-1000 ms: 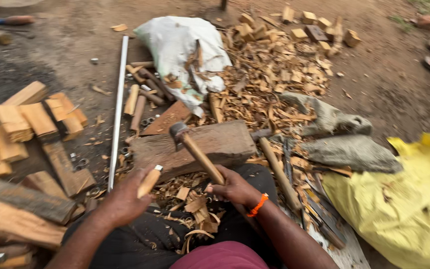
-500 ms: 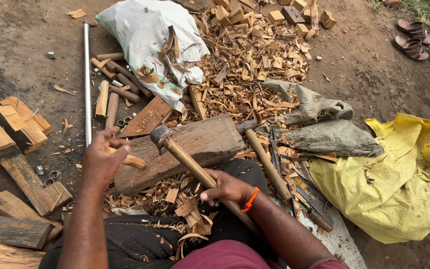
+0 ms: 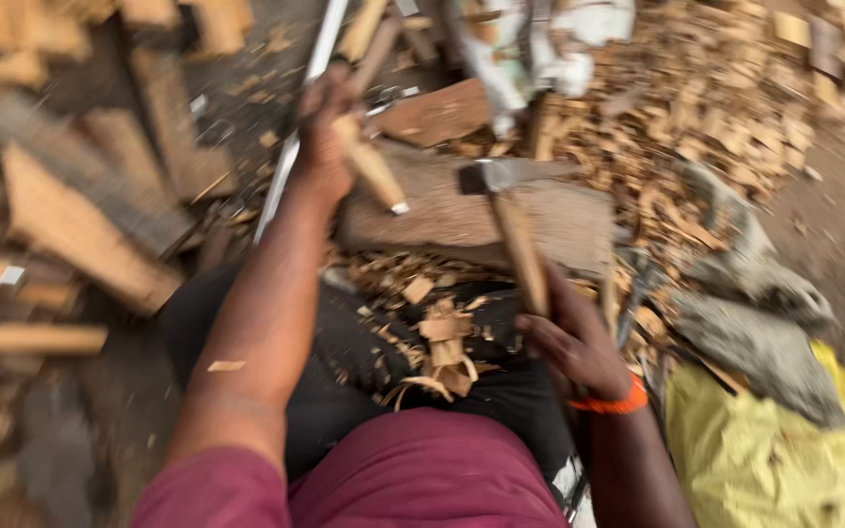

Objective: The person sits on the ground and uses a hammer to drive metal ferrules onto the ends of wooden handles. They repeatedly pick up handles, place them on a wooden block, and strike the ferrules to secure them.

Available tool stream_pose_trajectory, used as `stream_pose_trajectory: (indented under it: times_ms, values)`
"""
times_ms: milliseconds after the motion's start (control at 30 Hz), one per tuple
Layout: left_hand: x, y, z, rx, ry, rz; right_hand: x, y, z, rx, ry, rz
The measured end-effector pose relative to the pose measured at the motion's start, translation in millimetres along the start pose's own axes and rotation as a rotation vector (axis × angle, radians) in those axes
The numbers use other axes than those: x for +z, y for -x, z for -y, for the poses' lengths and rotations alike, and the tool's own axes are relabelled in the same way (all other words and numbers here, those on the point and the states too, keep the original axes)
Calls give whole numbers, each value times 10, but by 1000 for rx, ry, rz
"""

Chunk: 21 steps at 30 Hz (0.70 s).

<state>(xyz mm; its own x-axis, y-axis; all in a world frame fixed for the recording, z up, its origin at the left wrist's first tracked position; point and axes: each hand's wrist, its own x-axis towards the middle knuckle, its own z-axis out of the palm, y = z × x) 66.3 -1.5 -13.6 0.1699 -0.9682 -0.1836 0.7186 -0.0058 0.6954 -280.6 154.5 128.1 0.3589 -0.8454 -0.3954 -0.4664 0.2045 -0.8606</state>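
My left hand (image 3: 325,132) is stretched forward and grips a short pale wooden stick (image 3: 376,168), whose lower end rests against the thick wooden block (image 3: 462,220) in front of me. My right hand (image 3: 571,337), with an orange band on the wrist, holds the wooden handle of an adze-like hammer (image 3: 511,230). Its metal head lies over the top of the block. The picture is blurred by motion.
Cut wood pieces (image 3: 70,235) are stacked on the left. A long metal rod (image 3: 295,127) lies beyond my left hand. Wood chips (image 3: 677,127) cover the ground on the right, near grey sacks (image 3: 755,332), a yellow sheet (image 3: 784,460) and a white bag (image 3: 540,49).
My left hand has carried the stick forward and up onto the block's left end. The view has swung left and closer. My right hand keeps the hammer on the block.
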Motion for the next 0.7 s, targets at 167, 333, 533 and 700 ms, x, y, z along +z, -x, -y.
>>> stream_pose_trajectory:
  times_ms: [167, 333, 533, 700]
  values:
    - [229, 21, 43, 87, -23, 98, 69, 32, -114, -60, 937, -260]
    - [355, 162, -25, 67, -67, 123, 400, -85, -460, -212, 979, -204]
    - [360, 85, 47, 144, -192, 122, 500, -117, -382, -342, 860, -187]
    - [94, 203, -18, -58, -75, 148, 657, -129, -218, -217, 737, -194]
